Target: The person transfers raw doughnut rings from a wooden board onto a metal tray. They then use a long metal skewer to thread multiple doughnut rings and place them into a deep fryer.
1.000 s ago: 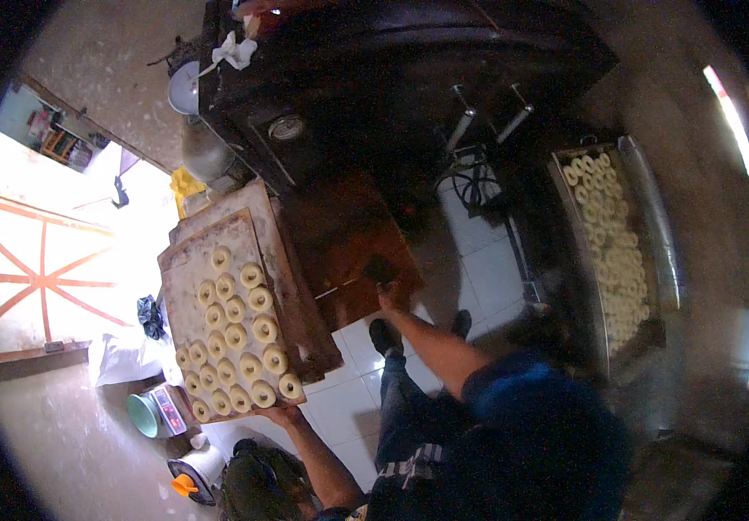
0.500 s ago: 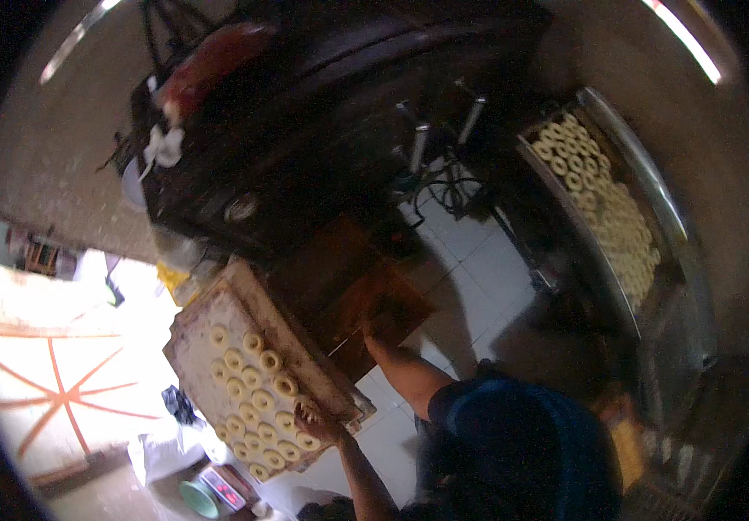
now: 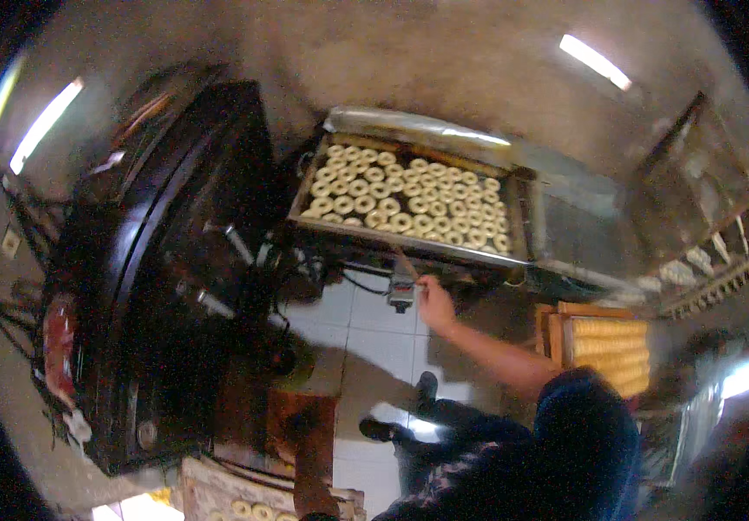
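A wide metal frying vat point(image 3: 409, 245) is filled with pale ring doughnuts point(image 3: 364, 204), several of them crowded and overlapping. At its front edge, my right hand point(image 3: 435, 304) is closed on a thin stick point(image 3: 405, 263), whose far end reaches toward the vat's rim. My left hand point(image 3: 305, 423) hangs low, dark against a brown panel, and its fingers are too dim to make out. Below it, partly cut off by the lower edge, lies a floured board point(image 3: 205, 486) with several dough rings point(image 3: 260, 511).
A large black cabinet-like machine point(image 3: 166, 260) with metal handles stands on the left. Stacked orange-brown trays point(image 3: 611, 354) hold yellow goods at the right. Behind them is a metal rack or bin point(image 3: 696, 182). White floor tiles point(image 3: 379, 300) show below the vat.
My view has swung right, from the floured board toward the vat. My left hand has come away from the dough rings. My right hand has moved to the vat's front with the stick.
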`<state>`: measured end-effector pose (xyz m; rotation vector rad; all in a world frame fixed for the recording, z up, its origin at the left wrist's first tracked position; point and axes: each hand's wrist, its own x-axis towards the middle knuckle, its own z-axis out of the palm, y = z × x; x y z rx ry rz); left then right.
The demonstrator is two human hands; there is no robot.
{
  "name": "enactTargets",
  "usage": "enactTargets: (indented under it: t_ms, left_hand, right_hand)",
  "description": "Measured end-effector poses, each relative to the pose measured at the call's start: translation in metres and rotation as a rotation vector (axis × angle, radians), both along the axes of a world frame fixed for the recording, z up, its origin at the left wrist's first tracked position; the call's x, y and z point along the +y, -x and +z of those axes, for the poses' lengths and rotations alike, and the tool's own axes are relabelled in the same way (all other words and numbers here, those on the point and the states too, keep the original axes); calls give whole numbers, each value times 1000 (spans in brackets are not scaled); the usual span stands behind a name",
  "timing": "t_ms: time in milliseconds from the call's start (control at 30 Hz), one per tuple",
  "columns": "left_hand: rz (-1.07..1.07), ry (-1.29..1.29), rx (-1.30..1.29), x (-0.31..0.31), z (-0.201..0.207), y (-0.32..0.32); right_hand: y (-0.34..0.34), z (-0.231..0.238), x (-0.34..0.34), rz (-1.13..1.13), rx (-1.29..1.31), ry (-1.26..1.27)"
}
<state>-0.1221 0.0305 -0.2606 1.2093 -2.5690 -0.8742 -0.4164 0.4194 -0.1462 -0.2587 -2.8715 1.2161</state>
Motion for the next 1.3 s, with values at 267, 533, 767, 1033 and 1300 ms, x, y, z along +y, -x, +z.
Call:
enactTargets:
  t_ms: [267, 533, 767, 1033, 1300]
  left_hand:
    - [-50, 131, -32, 81, -1, 57]
    - [-69, 231, 53, 141, 11, 99]
    - [-749, 163, 399, 241, 96, 394]
    - [-1276, 653, -179, 205, 12, 616]
    - [-1336, 309, -6, 238, 49, 606]
  right_hand:
    - [-69, 34, 210, -210, 149, -29]
    - [-104, 39, 297, -203, 149, -13]
    - [29, 58, 262, 147, -178, -326]
    - [169, 31, 224, 428, -128, -623]
    - [57, 117, 348, 132, -83, -377]
